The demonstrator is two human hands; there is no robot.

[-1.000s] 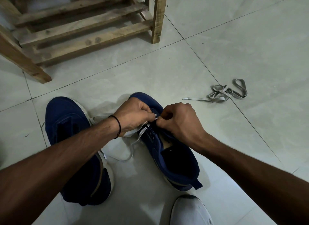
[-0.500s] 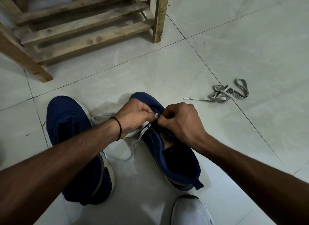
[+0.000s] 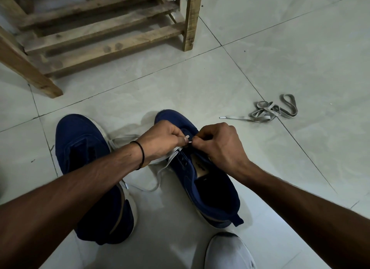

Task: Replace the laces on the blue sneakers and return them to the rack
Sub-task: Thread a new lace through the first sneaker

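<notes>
Left hand [image 3: 162, 142] and right hand [image 3: 218, 146] stay curled over the sneaker [image 3: 210, 190], pinching the lace [image 3: 169, 160] end; almost nothing has shifted, so threading likely remains early.

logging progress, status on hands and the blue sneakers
Left hand and right hand both pinching pale grey flat lace at eyelets of right-side blue fabric sneaker. Other blue sneaker beside it. Loose grey lace lies apart.

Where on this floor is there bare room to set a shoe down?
Crowded: between the left sneaker and right sneaker, where the left hand and right hand pinch a white lace. Bare tile runs from their toes to the wooden rack, and widely right of it, beyond the loose lace.
</notes>
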